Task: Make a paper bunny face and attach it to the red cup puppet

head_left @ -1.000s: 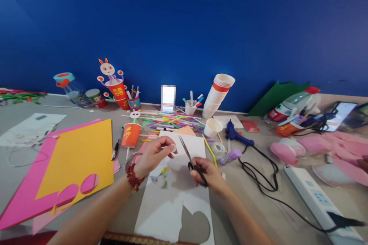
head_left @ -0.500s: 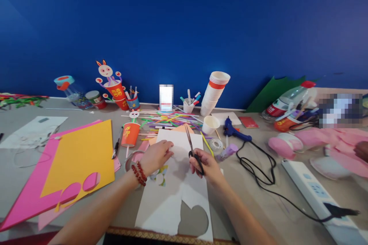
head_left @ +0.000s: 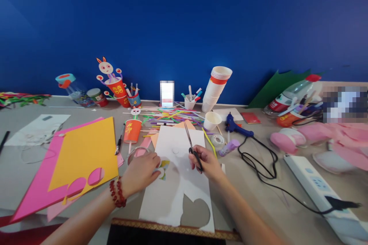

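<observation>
Scissors (head_left: 191, 144) with black handles stand near the centre of the head view, gripped by the right hand (head_left: 206, 161), its fingers closed around the handles and the blades pointing toward the top of the frame. Left of centre, the left hand (head_left: 143, 173) is palm down with fingers loosely bent, beside small green-and-yellow pieces (head_left: 163, 166); whether it pinches anything cannot be told. Beneath lies a white sheet (head_left: 163, 207), cut away at its lower right. An orange cup (head_left: 132, 131) stands left of centre, a yellow sheet (head_left: 89, 149) lies at left, and a blue glue gun (head_left: 238, 129) lies right of centre.
</observation>
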`<state>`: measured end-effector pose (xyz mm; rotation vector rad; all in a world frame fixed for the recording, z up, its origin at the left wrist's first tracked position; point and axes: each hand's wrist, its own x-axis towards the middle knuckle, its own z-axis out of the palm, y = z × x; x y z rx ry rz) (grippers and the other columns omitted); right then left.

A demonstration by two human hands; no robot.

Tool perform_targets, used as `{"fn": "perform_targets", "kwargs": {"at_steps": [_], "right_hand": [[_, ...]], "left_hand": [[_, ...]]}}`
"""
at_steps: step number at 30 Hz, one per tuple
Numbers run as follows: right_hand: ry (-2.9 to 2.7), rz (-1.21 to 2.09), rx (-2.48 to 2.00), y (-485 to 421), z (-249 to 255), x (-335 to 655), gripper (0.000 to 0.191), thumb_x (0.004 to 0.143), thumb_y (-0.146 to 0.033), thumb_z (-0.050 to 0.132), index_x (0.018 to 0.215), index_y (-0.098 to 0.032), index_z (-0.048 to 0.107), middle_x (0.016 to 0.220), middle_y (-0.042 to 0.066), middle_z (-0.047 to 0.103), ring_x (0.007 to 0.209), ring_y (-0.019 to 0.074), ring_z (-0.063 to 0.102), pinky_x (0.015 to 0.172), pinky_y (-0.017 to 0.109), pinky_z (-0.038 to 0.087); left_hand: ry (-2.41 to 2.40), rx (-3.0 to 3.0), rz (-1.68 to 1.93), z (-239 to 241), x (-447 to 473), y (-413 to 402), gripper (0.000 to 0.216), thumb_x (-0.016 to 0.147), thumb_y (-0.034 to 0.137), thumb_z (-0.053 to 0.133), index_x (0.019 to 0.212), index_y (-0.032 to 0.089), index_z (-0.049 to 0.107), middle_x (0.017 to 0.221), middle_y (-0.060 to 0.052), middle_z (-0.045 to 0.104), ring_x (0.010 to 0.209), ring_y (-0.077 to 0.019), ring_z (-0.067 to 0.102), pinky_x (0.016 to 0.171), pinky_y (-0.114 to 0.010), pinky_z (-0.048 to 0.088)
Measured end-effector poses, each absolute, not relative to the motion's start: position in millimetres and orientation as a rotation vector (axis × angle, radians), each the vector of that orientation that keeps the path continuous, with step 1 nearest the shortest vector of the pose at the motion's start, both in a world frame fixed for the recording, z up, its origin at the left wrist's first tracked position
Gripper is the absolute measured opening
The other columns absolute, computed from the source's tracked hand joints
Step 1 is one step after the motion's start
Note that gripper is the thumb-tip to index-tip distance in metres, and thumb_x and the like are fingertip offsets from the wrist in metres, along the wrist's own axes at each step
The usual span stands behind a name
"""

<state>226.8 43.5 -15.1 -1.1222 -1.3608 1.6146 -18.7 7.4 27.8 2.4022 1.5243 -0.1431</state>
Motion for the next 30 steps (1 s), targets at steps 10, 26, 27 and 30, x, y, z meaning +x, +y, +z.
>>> {"fn": "perform_targets", "kwargs": {"at_steps": [10,26,27,30], "right_hand": [[-1.441,1.607,-1.153,40.3,-17.0,223.1,0.045,0.071,-0.053,0.077,0.069,-0.020,0.045,0.052,-0.004,0.058,0.039,0.0059,0.042,0.036,0.016,0.031],[-1.393,1.608,-1.089,38.7,-14.7,220.8,0.042,0.068,-0.044,0.080,0.069,-0.020,0.046,0.060,-0.004,0.057,0.047,0.0073,0.048,0.040,0.017,0.035],[-1.378,1.614,-1.048,37.9,-13.6,220.4,0.041,0.067,-0.042,0.082,0.071,-0.020,0.048,0.065,-0.004,0.058,0.050,0.0073,0.049,0.042,0.017,0.037],[-1.295,1.652,-0.879,35.0,-10.6,219.0,0.039,0.068,-0.040,0.082,0.088,-0.020,0.055,0.082,0.000,0.062,0.056,0.0079,0.049,0.045,0.018,0.043]], "left_hand": [[1.479,2.388,-0.129,16.0,-10.3,3.9,0.015,0.088,0.013,0.043,0.098,0.019,0.052,0.095,-0.009,0.069,0.091,-0.0253,0.066,0.075,-0.034,0.047],[1.476,2.095,0.354,19.0,-2.3,11.5,0.013,0.091,0.020,0.041,0.095,0.020,0.053,0.075,-0.004,0.064,0.069,-0.0203,0.063,0.059,-0.028,0.040],[1.386,1.960,0.505,22.7,-0.9,13.0,0.012,0.093,0.025,0.042,0.096,0.020,0.053,0.075,-0.002,0.063,0.069,-0.0185,0.063,0.058,-0.026,0.040],[1.165,1.560,0.792,29.3,9.9,19.6,0.018,0.093,0.036,0.050,0.101,0.020,0.053,0.077,-0.001,0.063,0.065,-0.0137,0.059,0.054,-0.022,0.039]]}}
